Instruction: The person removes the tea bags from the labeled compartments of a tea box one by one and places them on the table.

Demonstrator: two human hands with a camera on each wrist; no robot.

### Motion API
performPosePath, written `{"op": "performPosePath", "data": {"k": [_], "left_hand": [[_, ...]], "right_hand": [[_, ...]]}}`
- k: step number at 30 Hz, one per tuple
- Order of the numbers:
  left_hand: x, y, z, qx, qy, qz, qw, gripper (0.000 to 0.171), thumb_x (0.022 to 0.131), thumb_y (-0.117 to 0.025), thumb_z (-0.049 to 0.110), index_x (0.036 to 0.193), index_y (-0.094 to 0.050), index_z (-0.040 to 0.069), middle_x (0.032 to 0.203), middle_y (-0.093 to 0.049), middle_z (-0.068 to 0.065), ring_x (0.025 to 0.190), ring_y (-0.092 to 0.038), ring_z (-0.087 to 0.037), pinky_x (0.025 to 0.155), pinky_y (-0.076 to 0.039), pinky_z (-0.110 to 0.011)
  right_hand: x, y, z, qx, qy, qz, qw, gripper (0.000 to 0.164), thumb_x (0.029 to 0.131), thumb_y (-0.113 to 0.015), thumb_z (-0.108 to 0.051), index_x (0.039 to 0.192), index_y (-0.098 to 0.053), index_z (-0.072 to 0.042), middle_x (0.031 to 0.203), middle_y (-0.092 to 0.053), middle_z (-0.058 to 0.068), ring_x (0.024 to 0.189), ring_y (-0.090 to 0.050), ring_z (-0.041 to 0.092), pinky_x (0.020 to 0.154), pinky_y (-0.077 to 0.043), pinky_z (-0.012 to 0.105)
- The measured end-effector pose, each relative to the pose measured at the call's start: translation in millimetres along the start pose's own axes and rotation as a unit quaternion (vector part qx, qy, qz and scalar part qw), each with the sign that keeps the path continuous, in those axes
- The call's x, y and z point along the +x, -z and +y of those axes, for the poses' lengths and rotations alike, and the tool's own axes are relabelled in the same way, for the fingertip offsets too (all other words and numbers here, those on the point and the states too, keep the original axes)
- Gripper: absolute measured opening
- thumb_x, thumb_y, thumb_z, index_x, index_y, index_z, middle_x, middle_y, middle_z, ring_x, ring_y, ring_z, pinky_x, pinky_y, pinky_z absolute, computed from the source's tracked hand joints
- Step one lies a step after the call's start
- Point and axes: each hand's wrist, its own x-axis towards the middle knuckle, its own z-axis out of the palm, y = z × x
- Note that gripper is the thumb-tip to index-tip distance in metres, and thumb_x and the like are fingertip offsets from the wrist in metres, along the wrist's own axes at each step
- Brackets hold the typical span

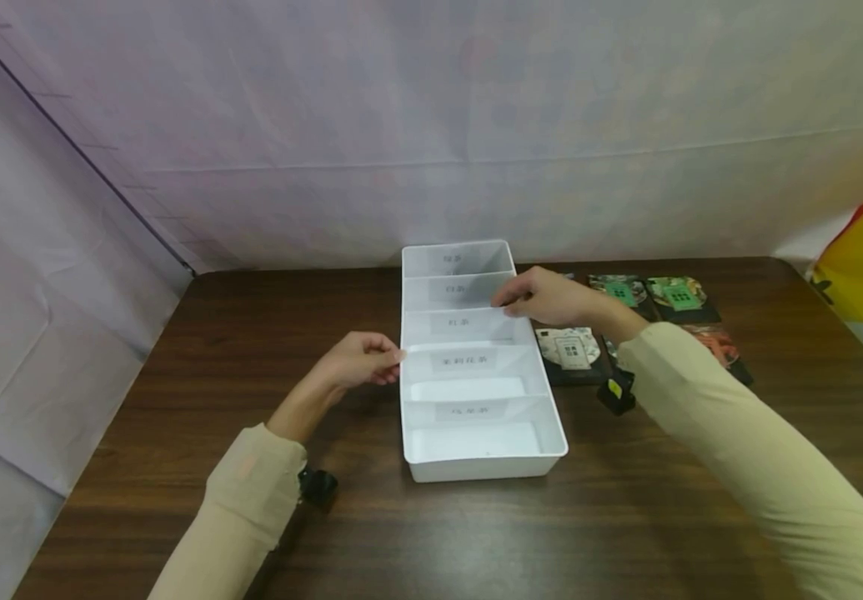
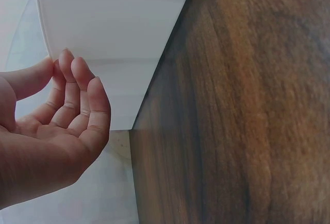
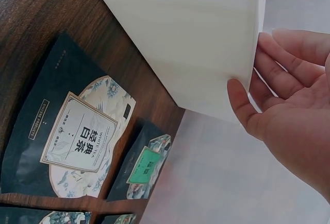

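Observation:
A long white plastic box [image 1: 484, 471] with several labelled compartments stands lengthwise on the table. My left hand [image 1: 359, 360] is at its left rim; in the left wrist view the thumb and index finger of that hand [image 2: 67, 116] pinch the rim while the other fingers curve beside the outer wall [image 2: 118, 28]. Across from it, my right hand [image 1: 551, 296] holds the right rim farther back. The right wrist view has this hand [image 3: 294, 80] with its thumb on the outer wall [image 3: 191, 38] and its fingers over the inner side.
Dark tea pouches lie on the brown wooden table [image 1: 251, 317] to the right of the box: one with a white label [image 1: 572, 353], green-labelled ones [image 1: 679, 293] behind, and an orange-red one [image 1: 720, 343] partly behind my right sleeve. A pale cloth [image 1: 326, 125] hangs behind the table.

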Motion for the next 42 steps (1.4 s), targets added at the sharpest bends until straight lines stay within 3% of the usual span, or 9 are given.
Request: {"op": "performPosePath", "data": {"k": [18, 27, 34, 42], "left_hand": [[2.8, -0.6, -2.6, 0.001, 0.0, 0.001, 1.0, 0.013, 0.091, -0.055, 0.005, 0.09, -0.056, -0.008, 0.069, -0.057, -0.005, 0.062, -0.056, -0.012, 0.068, -0.051, -0.032], [2.1, -0.9, -1.9, -0.002, -0.003, 0.0, 1.0, 0.012, 0.091, -0.055, 0.004, 0.089, -0.056, -0.008, 0.07, -0.058, -0.007, 0.062, -0.056, -0.012, 0.067, -0.051, -0.032], [2.2, -1.0, -1.8, 0.001, -0.003, 0.001, 1.0, 0.013, 0.091, -0.055, 0.004, 0.09, -0.056, -0.008, 0.07, -0.059, -0.008, 0.062, -0.056, -0.012, 0.067, -0.051, -0.032], [1.0, -1.2, -1.6, 0.001, 0.001, 0.005, 1.0, 0.012, 0.091, -0.054, 0.004, 0.089, -0.056, -0.008, 0.068, -0.057, -0.005, 0.061, -0.055, -0.011, 0.067, -0.05, -0.032]], "right_hand": [[-2, 1, -3, -0.011, -0.001, 0.027, 1.0, 0.018, 0.091, -0.053, -0.003, 0.104, -0.063, 0.004, 0.105, -0.061, 0.018, 0.094, -0.057, 0.028, 0.077, -0.046, 0.041], [-3, 3, -3, -0.003, -0.015, 0.029, 0.999, 0.02, 0.091, -0.053, -0.004, 0.105, -0.064, 0.006, 0.108, -0.061, 0.02, 0.085, -0.059, 0.026, 0.065, -0.045, 0.032], [-4, 7, -5, -0.008, -0.007, 0.05, 0.999, 0.018, 0.09, -0.054, -0.003, 0.101, -0.067, 0.002, 0.105, -0.064, 0.018, 0.098, -0.057, 0.029, 0.08, -0.045, 0.041], [-8, 15, -14, 0.002, -0.026, 0.056, 0.998, 0.018, 0.091, -0.052, -0.003, 0.102, -0.067, 0.0, 0.105, -0.064, 0.015, 0.098, -0.057, 0.029, 0.081, -0.046, 0.043]]}}
